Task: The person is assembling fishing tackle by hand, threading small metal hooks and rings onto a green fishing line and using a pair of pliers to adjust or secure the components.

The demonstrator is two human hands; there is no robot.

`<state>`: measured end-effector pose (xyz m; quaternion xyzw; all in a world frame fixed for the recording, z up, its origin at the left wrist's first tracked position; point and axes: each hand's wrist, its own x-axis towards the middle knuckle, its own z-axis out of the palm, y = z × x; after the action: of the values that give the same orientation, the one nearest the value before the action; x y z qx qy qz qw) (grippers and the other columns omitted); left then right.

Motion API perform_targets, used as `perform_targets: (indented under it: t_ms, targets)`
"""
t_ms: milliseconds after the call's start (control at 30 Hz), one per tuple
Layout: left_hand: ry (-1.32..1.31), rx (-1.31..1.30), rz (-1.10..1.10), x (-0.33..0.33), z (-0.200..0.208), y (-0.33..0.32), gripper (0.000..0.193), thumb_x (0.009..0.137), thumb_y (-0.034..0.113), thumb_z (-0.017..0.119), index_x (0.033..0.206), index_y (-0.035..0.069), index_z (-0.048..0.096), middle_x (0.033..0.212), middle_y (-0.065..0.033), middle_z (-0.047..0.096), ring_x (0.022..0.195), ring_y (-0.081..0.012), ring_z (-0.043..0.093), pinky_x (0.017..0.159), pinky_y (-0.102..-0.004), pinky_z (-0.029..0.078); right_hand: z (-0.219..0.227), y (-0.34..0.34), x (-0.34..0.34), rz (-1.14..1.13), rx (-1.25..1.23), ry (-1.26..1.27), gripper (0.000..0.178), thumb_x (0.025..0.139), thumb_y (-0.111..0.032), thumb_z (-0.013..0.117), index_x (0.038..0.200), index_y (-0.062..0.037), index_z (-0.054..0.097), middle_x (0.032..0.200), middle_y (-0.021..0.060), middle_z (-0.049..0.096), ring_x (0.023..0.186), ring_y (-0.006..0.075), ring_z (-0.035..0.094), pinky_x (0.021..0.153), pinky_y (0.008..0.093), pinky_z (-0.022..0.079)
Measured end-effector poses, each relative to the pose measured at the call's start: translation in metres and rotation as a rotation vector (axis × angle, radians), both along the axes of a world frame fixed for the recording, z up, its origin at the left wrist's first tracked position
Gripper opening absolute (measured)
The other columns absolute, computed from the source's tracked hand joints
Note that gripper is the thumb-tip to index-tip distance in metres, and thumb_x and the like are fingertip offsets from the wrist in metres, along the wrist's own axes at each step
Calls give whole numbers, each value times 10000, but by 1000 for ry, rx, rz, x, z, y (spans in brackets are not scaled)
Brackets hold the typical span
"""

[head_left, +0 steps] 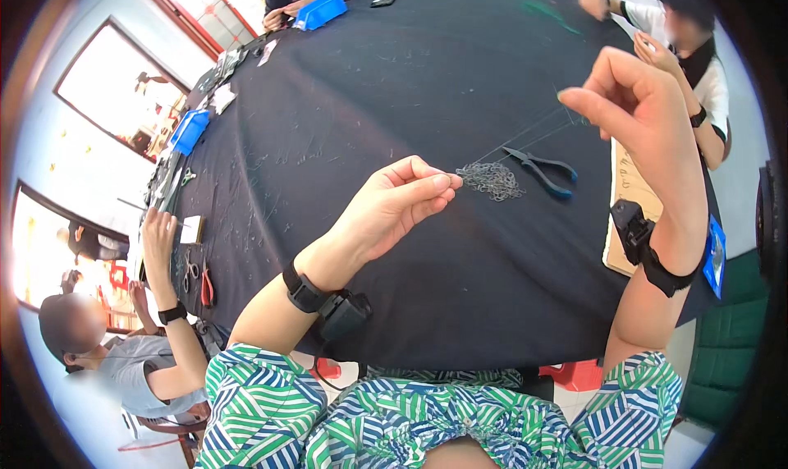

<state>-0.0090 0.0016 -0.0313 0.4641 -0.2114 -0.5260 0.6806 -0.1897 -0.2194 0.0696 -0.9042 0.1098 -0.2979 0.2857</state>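
My left hand (400, 200) is closed in a pinch over the dark cloth, thumb and forefinger pressed together; what they hold is too small to name. Right beside those fingertips lies a pile of small curled silvery metal pieces (492, 181). Raised at the right, my right hand (636, 100) has its thumb and curled fingers closed together, and anything between them is too fine to make out. Thin pale lines (525, 134) stretch from near the pile up toward that hand. Pliers with blue handles (542, 172) rest just right of the pile, jaws pointing left.
A tan board (621, 182) and a blue packet (716, 251) are under and beside my right arm. Red-handled pliers (207, 285), scissors (190, 270) and a blue bin (190, 131) lie at the left. Other people sit around the cloth-covered table (353, 83).
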Motion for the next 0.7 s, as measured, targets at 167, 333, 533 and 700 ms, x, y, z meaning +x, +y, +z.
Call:
perform_targets:
  t_ms: [167, 333, 533, 700]
  targets:
    - [25, -36, -9, 10, -2, 14, 67, 935, 46, 641, 887, 87, 620, 1076, -91, 674, 890, -93, 650, 795, -202, 546, -1, -4, 0, 293, 327, 99, 191, 911, -146, 667, 788, -55, 554, 702, -36, 536, 592, 4, 495, 509, 152, 361]
    - [51, -42, -44, 11, -5, 19, 62, 931, 42, 646, 897, 86, 620, 1072, -111, 674, 884, -108, 650, 808, -228, 541, -10, 9, 14, 604, 625, -6, 260, 960, -251, 619, 835, -43, 527, 883, 73, 572, 677, 45, 551, 465, 137, 430]
    - [94, -16, -81, 1, -11, 12, 45, 938, 54, 643, 917, 83, 617, 1084, -126, 670, 889, -110, 658, 823, -222, 551, -18, 33, 30, 727, 997, -104, 280, 1060, -287, 423, 891, -64, 433, 880, 74, 545, 686, 85, 546, 432, 137, 450]
    - [145, -19, -96, -5, -13, 7, 28, 948, 68, 635, 929, 73, 615, 1106, -124, 660, 892, -111, 671, 828, -213, 565, -29, 26, 38, 919, 1176, -182, 288, 1048, -262, 452, 1009, 8, 543, 840, 65, 587, 713, 106, 621, 566, 198, 533]
